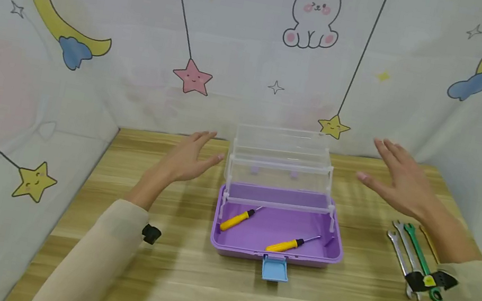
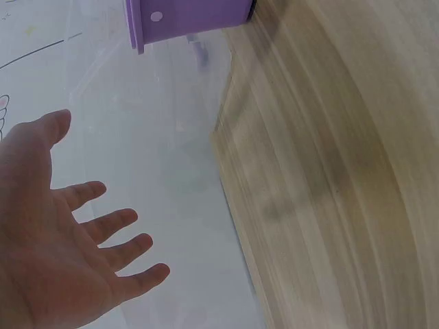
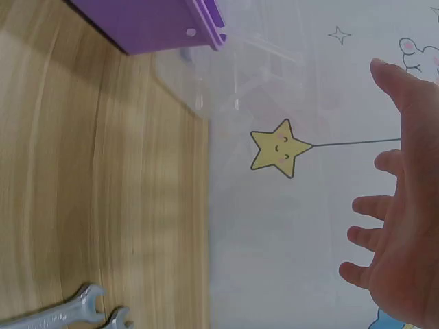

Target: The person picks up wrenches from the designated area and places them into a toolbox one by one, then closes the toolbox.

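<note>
A purple toolbox [image 1: 275,257] stands on the wooden table with its clear lid and clear tray frame [image 1: 281,166] raised at the back. Two yellow-handled screwdrivers [image 1: 237,221] lie in its base, one at the left and one toward the front. The light blue latch [image 1: 275,269] hangs down in front. My left hand [image 1: 187,160] is held in the air left of the raised lid, fingers extended and holding nothing. On the other side my right hand [image 1: 401,184] is also raised, thumb apart from straight fingers, with nothing in it.
Several wrenches, silver ones [image 1: 399,252], a green one [image 1: 417,246] and a yellowish one, lie on the table [image 1: 177,290] under the right forearm. A white cloth [image 1: 240,43] printed with stars, moons and a rabbit hangs behind and at the sides.
</note>
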Demonstrator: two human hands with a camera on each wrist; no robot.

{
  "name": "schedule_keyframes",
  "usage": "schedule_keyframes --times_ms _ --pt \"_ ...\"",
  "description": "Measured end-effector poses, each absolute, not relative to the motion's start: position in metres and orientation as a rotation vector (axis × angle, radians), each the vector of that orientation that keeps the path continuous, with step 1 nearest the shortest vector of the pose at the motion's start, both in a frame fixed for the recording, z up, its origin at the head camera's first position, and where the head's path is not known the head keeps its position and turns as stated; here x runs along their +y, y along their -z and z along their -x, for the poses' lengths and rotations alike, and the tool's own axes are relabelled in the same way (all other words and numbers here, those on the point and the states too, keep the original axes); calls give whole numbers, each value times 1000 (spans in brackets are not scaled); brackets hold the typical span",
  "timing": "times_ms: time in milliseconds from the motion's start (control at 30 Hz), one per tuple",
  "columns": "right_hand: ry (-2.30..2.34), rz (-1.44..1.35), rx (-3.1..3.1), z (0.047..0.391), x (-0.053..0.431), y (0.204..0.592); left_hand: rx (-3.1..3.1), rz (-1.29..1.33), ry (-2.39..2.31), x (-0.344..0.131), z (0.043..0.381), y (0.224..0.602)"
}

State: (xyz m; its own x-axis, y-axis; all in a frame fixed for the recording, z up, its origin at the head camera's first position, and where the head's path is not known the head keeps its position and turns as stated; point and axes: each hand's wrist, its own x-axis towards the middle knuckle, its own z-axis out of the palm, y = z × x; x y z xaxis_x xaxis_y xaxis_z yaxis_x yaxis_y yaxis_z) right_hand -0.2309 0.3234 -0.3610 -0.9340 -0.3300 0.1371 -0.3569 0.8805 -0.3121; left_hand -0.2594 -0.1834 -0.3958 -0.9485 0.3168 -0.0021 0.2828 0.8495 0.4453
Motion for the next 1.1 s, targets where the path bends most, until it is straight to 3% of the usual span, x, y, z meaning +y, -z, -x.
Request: schedule_keyframes --times_ms 1100 --pt "-949 -564 -3086 184 380 399 2137 -227 -1583 -169 234 440"
